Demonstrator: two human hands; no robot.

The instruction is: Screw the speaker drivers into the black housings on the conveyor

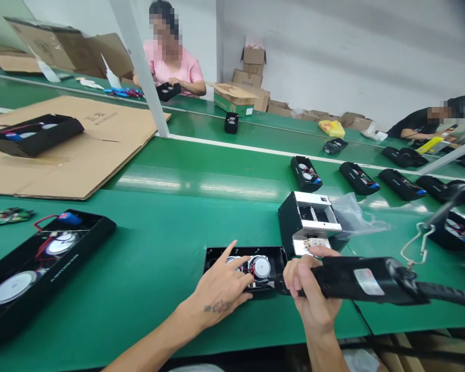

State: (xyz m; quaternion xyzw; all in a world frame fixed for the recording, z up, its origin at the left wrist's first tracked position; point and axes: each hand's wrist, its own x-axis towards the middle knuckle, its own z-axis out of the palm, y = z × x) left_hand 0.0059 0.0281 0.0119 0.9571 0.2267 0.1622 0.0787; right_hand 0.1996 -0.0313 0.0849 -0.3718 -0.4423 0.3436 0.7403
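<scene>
A black speaker housing (219, 252) lies open side up on the green bench in front of me, with round speaker drivers (262, 267) and red wires inside. My left hand (221, 284) rests on the housing with its fingers spread, partly covering one driver. In my right hand (313, 294) is a black electric screwdriver (356, 279), held almost level. Its tip reaches the near edge of the housing, beside the uncovered driver; the exact contact point is too small to make out. Just behind stands a black and silver screw feeder (310, 222).
A larger-looking open speaker housing (46, 268) lies at left, near circuit boards (8, 216). Cardboard (101, 150) covers the far left. A plastic bag (358, 217) lies by the feeder. More housings (307, 174) sit along the belt. Two co-workers (189, 70) sit beyond it.
</scene>
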